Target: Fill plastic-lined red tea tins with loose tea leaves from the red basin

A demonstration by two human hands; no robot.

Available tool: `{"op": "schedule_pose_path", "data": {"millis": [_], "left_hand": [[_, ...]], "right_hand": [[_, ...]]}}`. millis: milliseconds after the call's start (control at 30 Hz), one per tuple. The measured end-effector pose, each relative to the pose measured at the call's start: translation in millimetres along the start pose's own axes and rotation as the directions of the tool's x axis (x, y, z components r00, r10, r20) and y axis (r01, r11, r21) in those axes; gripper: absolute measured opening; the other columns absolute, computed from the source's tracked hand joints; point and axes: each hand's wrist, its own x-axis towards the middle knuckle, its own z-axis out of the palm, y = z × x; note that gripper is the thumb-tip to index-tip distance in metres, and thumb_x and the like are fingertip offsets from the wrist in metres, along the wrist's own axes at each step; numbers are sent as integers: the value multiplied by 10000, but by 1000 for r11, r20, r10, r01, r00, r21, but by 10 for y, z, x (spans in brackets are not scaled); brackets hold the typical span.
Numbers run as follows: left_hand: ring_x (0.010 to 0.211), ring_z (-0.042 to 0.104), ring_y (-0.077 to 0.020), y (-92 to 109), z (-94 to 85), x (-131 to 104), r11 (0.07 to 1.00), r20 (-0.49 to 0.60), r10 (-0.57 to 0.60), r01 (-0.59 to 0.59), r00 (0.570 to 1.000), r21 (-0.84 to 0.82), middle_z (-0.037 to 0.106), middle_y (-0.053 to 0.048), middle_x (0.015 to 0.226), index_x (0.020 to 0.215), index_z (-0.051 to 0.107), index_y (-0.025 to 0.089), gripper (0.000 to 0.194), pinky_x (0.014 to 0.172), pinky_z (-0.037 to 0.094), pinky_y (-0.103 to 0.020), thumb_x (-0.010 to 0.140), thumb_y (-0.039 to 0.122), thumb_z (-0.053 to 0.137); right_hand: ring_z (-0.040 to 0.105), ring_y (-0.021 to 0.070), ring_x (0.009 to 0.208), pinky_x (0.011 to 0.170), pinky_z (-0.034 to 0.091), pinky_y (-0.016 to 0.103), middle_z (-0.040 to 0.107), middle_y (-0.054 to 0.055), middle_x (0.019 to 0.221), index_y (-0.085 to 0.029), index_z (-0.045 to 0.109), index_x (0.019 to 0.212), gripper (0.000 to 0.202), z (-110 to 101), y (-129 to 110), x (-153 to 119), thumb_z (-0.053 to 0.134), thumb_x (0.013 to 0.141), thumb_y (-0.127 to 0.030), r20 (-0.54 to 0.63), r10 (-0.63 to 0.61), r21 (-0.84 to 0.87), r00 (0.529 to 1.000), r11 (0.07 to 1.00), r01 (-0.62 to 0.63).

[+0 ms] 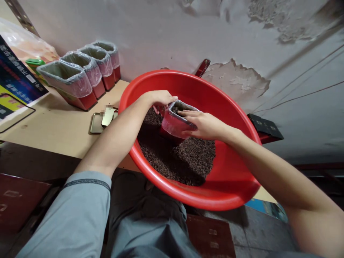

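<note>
In the head view, we see a bare left hand (160,97) gripping the far-left corner of a red rectangular tin with a clear plastic liner folded over its rim (176,123). The right hand (206,125) reaches over the near rim, its fingers (189,114) inside the mouth and its thumb outside. We find the tin standing on dark brown granular material (199,156) within a large round red plastic basin (236,113). Farther left, we note four matching lined tins (94,73) in a row on a pale wooden worktop (61,136).
</note>
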Motion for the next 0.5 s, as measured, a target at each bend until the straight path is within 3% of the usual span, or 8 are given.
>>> {"op": "schedule_pose_path", "data": {"millis": [67,167,333,500], "left_hand": [[928,752,-264,9,10,26,1000,5,19,-19,1000,-8,774,-133,1062,1193,774,170,563,784,556,-327,1074,543,370],[973,736,-268,14,1,66,999,-69,40,-39,997,14,749,-160,1182,1273,742,143,660,785,559,-323,1084,593,297],[1027,723,-278,-14,-80,76,996,-236,64,-46,970,81,741,-148,1207,1378,693,154,798,814,557,-321,1064,707,210],[1024,733,-254,-3,-101,22,995,-264,84,-66,961,78,743,-141,1234,1419,657,140,753,801,553,-304,1098,640,194]], "right_hand": [[550,339,1469,1194,505,547,560,152,1593,-174,660,1448,549,25,116,-88,681,956,-418,-34,24,15,999,1000,-23],[607,344,1412,1139,543,577,617,143,1539,-201,683,1427,505,107,216,-120,646,984,-442,-128,82,50,988,996,-77],[571,361,1430,1173,467,639,632,122,1528,-209,750,1339,426,248,76,-11,557,1044,-448,-172,-25,-4,985,1000,25],[577,363,1373,1137,468,644,664,132,1489,-207,743,1354,456,270,86,106,510,1064,-471,-197,-24,-36,980,999,17]]}}
